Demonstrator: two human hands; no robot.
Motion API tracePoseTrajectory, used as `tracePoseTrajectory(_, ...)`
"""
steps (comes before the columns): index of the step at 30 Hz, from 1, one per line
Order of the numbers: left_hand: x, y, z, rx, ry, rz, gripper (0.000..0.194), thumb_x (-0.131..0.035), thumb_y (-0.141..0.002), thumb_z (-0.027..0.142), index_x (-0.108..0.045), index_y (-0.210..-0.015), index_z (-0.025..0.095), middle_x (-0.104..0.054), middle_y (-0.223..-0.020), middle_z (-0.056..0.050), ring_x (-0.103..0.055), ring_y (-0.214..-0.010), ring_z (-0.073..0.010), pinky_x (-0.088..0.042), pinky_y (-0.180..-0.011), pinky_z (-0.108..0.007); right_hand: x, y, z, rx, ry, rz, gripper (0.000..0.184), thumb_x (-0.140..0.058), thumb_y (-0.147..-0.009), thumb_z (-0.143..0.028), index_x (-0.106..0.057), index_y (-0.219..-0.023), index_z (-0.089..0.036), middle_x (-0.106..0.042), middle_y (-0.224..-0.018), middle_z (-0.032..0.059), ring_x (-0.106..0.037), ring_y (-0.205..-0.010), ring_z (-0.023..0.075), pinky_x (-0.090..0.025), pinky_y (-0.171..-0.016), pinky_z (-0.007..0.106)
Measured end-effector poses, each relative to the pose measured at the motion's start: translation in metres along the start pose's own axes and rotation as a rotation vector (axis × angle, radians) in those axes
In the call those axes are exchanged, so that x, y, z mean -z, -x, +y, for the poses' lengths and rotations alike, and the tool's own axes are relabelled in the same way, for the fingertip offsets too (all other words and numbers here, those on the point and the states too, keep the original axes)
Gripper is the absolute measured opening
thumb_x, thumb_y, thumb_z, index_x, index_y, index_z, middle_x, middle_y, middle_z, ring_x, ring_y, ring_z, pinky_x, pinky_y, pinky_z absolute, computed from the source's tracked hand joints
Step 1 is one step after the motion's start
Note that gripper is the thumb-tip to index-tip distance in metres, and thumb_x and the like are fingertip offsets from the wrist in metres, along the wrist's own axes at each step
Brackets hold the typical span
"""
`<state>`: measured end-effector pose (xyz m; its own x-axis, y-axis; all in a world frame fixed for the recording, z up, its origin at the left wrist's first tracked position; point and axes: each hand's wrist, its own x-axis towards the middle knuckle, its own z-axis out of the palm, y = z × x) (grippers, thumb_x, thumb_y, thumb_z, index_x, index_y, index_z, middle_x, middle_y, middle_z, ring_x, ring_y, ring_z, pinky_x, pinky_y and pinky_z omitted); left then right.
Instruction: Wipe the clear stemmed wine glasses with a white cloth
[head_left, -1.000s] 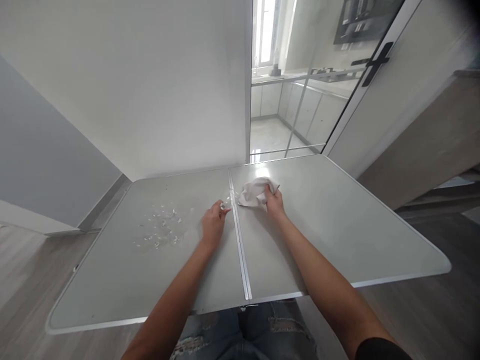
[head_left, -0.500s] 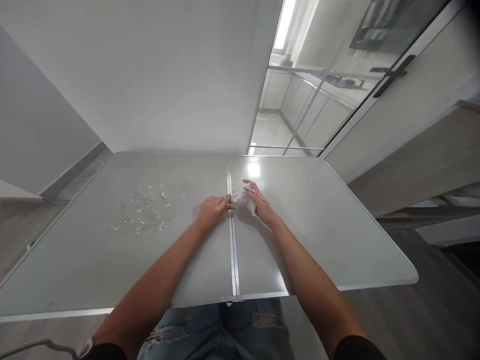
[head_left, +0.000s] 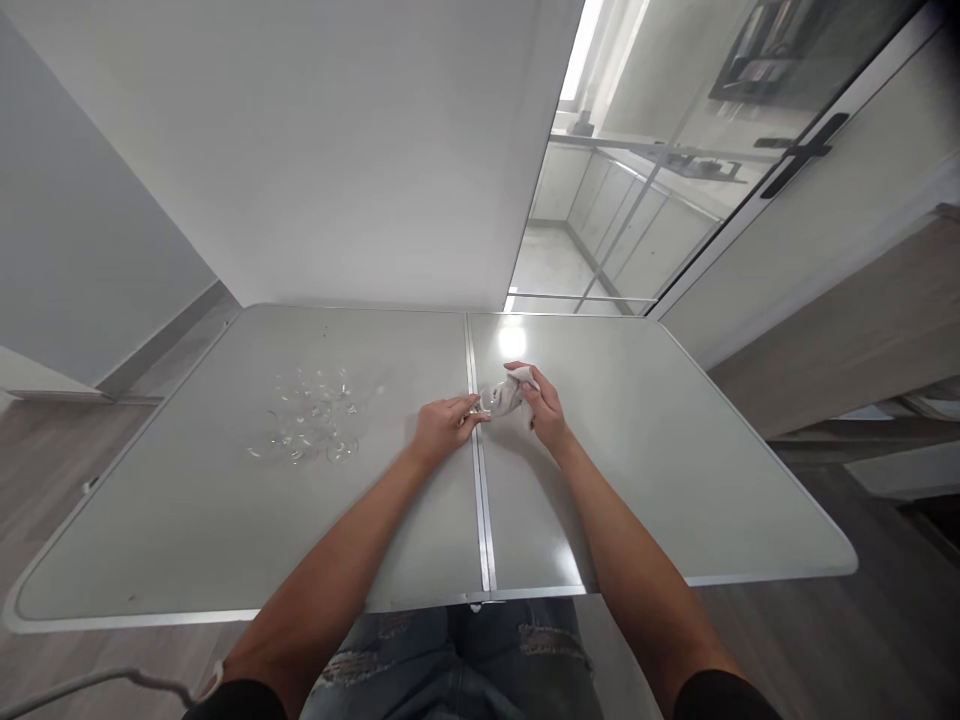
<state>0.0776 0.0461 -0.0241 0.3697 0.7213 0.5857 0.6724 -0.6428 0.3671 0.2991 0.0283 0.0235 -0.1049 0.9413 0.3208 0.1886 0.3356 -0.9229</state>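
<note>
Over the table's middle seam, my left hand (head_left: 444, 428) is closed on the left end of a clear drinking glass (head_left: 488, 402), which lies roughly sideways. My right hand (head_left: 545, 408) pinches a white cloth (head_left: 524, 377) at the glass's other end. White cloth shows through the clear wall, so part of it seems to be inside the glass. Fingers cover both ends, and the glass's full shape cannot be made out. Left of my hands, a cluster of several clear glass pieces (head_left: 311, 415) rests on the table; their outlines are faint.
The pale folding table (head_left: 660, 470) has a metal rim and a metal seam (head_left: 484, 500) down its middle. A white wall panel (head_left: 360, 180) and a glass door (head_left: 600, 220) stand behind its far edge. A grey cable (head_left: 112, 678) runs at the lower left.
The whole view has shifted slightly, so the table sits further right. The right hand and cloth have turned a little at the glass. Both hands keep their hold.
</note>
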Motion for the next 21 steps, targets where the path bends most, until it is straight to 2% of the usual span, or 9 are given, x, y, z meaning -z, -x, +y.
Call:
tracePoseTrajectory(2,0.002,0.0,-0.004,-0.01,0.057,-0.025,0.036,-0.058,-0.094,0.052,-0.074,-0.107,0.021,-0.069,-0.067,-0.001,-0.059,-0.057,-0.0111,-0.036,-0.057,-0.024,-0.004,0.002,0.0,-0.074,-0.148,-0.018,0.05,-0.037,-0.099,-0.052,-0.053,-0.135,-0.021,-0.06,-0.093,0.0054,-0.056,-0.079,0.0202,-0.047,-0.075,0.034)
tracePoseTrajectory(4,0.004,0.0,-0.006,-0.033,0.071,-0.052,0.036,-0.058,-0.094,0.051,-0.074,-0.106,0.021,-0.068,-0.066,-0.001,-0.059,-0.056,-0.0111,-0.036,-0.056,-0.024,-0.004,0.004,0.002,-0.079,-0.178,-0.053,0.05,-0.041,-0.099,-0.052,-0.051,-0.138,-0.022,-0.06,-0.095,0.0053,-0.056,-0.082,0.0203,-0.046,-0.076,0.033)
tracePoseTrajectory(6,0.004,-0.001,-0.005,-0.047,0.025,-0.057,0.036,-0.057,-0.095,0.05,-0.073,-0.108,0.019,-0.07,-0.069,-0.003,-0.06,-0.057,-0.0124,-0.036,-0.056,-0.025,-0.002,0.005,0.003,-0.05,-0.088,-0.109,0.052,-0.047,-0.097,-0.052,-0.049,-0.14,-0.023,-0.06,-0.097,0.0054,-0.056,-0.086,0.0212,-0.046,-0.08,0.034)
tracePoseTrajectory(9,0.003,-0.001,-0.002,-0.059,-0.086,-0.041,0.037,-0.056,-0.096,0.048,-0.072,-0.11,0.018,-0.072,-0.072,-0.006,-0.063,-0.059,-0.0155,-0.036,-0.056,-0.027,0.002,0.003,0.001,-0.039,0.073,-0.174,0.057,-0.051,-0.095,-0.053,-0.046,-0.145,-0.024,-0.06,-0.089,0.0039,-0.054,-0.081,0.0213,-0.045,-0.081,0.036)
tracePoseTrajectory(13,0.004,0.001,-0.001,-0.079,-0.179,-0.034,0.035,-0.056,-0.096,0.047,-0.073,-0.108,0.019,-0.069,-0.064,-0.006,-0.06,-0.055,-0.0167,-0.034,-0.055,-0.028,0.001,0.0,-0.008,-0.137,0.068,-0.219,0.051,-0.047,-0.096,-0.054,-0.052,-0.138,-0.024,-0.056,-0.077,0.0005,-0.048,-0.069,0.0179,-0.043,-0.073,0.033)
tracePoseTrajectory(18,0.005,0.002,-0.004,-0.093,-0.117,-0.006,0.032,-0.058,-0.095,0.047,-0.073,-0.106,0.022,-0.067,-0.062,-0.002,-0.058,-0.053,-0.0144,-0.034,-0.055,-0.027,0.0,0.002,-0.012,-0.217,-0.236,-0.148,0.05,-0.043,-0.096,-0.053,-0.053,-0.134,-0.022,-0.055,-0.084,0.002,-0.049,-0.07,0.0173,-0.042,-0.068,0.03)
tracePoseTrajectory(21,0.003,0.001,-0.004,-0.107,-0.082,0.014,0.033,-0.057,-0.095,0.047,-0.073,-0.106,0.02,-0.067,-0.062,-0.001,-0.058,-0.053,-0.0133,-0.034,-0.055,-0.027,-0.002,0.002,-0.01,-0.184,-0.195,-0.115,0.055,-0.043,-0.097,-0.051,-0.047,-0.144,-0.024,-0.056,-0.09,0.003,-0.051,-0.078,0.0187,-0.044,-0.074,0.031)
